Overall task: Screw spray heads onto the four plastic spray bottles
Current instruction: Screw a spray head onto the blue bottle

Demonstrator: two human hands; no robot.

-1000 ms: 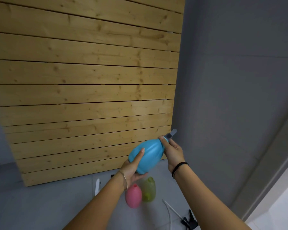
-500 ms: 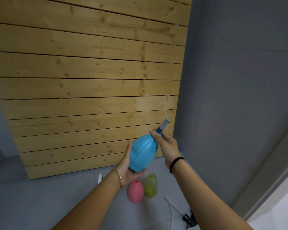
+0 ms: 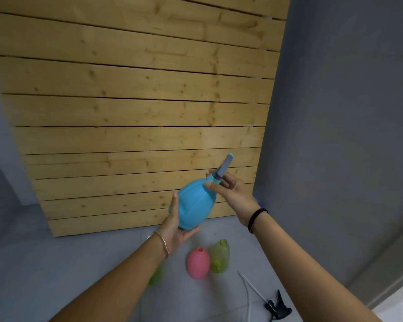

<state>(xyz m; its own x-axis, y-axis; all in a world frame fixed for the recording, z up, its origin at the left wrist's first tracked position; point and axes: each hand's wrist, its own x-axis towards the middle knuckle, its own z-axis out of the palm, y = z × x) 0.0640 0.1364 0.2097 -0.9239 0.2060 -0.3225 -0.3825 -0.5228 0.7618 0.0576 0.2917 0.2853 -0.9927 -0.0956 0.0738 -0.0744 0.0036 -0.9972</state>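
Note:
I hold a blue spray bottle [image 3: 192,205] tilted in the air, my left hand [image 3: 177,225] cupped under its base. A grey spray head [image 3: 223,167] sits on its neck. My right hand [image 3: 233,194] grips the collar at the bottle's neck with thumb and fingers. Below on the grey floor stand a pink bottle [image 3: 198,263] with an open neck and a translucent green bottle [image 3: 220,256]. Another green bottle [image 3: 155,275] shows partly behind my left forearm. A black spray head [image 3: 277,306] with a white dip tube [image 3: 251,284] lies on the floor at the lower right.
A panel of wooden slats [image 3: 135,108] leans against the wall just behind the bottles. A grey wall [image 3: 347,112] rises on the right, close to my right hand. Grey floor [image 3: 68,263] spreads to the left.
The blue bottle has tipped more upright, its spray head now pointing up. My right hand has shifted its grip around the collar. The view has moved closer to the slats.

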